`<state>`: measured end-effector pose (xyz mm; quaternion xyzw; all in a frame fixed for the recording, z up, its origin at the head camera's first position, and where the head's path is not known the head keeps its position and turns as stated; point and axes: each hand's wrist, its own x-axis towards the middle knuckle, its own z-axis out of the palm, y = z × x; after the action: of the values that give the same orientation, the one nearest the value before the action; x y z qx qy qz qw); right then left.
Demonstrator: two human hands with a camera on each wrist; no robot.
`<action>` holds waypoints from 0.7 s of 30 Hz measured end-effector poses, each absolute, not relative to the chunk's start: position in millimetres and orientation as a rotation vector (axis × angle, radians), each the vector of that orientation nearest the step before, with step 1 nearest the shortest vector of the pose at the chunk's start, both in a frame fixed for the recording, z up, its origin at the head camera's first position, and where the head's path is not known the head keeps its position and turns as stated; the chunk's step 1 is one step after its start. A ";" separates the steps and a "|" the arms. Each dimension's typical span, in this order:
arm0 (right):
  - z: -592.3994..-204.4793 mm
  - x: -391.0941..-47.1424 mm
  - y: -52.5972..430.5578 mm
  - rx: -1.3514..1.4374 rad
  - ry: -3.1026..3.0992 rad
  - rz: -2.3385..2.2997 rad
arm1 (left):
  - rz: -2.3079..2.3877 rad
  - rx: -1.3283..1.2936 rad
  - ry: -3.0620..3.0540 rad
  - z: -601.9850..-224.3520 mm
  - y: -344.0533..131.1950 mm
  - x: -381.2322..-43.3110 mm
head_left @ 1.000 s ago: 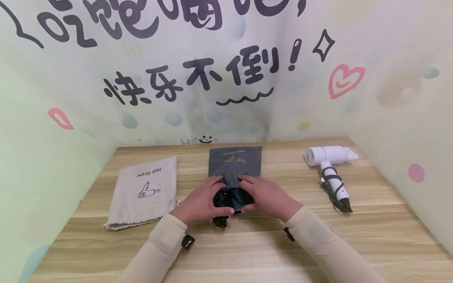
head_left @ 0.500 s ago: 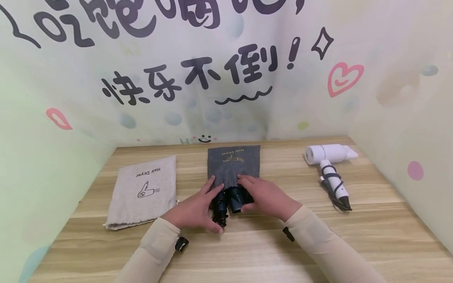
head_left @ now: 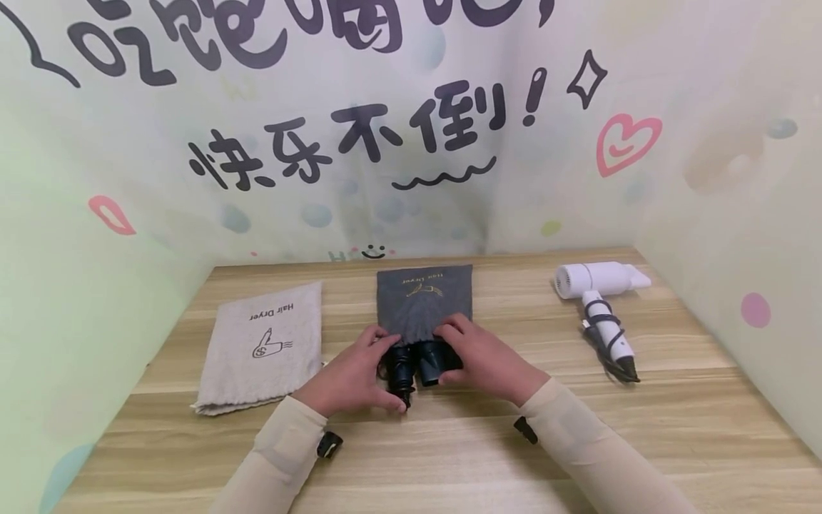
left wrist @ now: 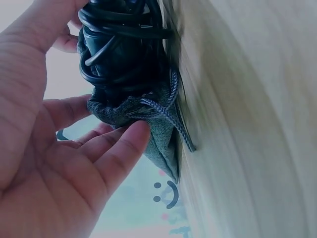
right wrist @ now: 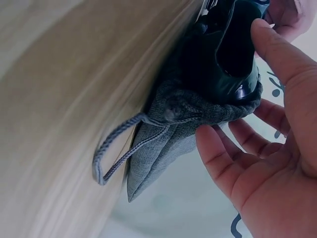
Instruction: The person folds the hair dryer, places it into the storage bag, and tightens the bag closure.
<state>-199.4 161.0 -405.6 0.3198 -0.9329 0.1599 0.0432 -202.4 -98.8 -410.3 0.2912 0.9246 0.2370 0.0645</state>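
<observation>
Gray bag: the gray bag [head_left: 424,310] lies mid-bench, mouth facing the person, gold "Hair Dryer" printing near its far end.
Dark dryer: the dark hair dryer [head_left: 432,365] is partly inside that bag, with the nozzle and handle poking out of the mouth side by side. Black cord [left wrist: 119,29] is looped round the handle, easiest to see from the left wrist.
Left hand: the left hand [head_left: 349,375] is curled round the bag's left side, fingers on the cloth by the rim, thumb down by the end of the handle.
Right hand: the right hand [head_left: 489,358] is curled round the right side, fingertips at the rim, thumb up against the nozzle. So the hands are apart from each other, bag and dryer between them.
Drawstring: a braided drawstring [right wrist: 101,161] hangs off the bag's mouth in a loose loop in the right wrist view.
Left of bench: beige bag [head_left: 263,335] lying flat, "Hair Dryer" and a little dryer doodle on it.
Right of bench: white hair dryer [head_left: 594,280] on its side, nozzle pointing right, dark cord wound round its handle.
Bench: wood-grain bench [head_left: 462,457].
Backdrop: pale printed cloth [head_left: 359,214], big dark lettering, pink heart.
</observation>
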 end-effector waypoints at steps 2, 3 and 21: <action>-404.7 -198.9 161.8 0.986 -2.844 0.505 | 0.710 0.875 2.813 -409.9 -98.3 -202.1; -404.5 -198.6 162.1 0.991 -2.843 0.509 | 0.710 0.875 2.823 -410.1 -97.9 -202.0; -402.4 -199.8 167.0 1.053 -2.782 0.570 | 0.797 0.979 2.910 -412.6 -97.5 -199.7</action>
<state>-199.8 167.0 -402.4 0.3472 -0.9171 0.1879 0.0562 -199.7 -97.5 -412.6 0.3086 0.9173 0.2513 -0.0155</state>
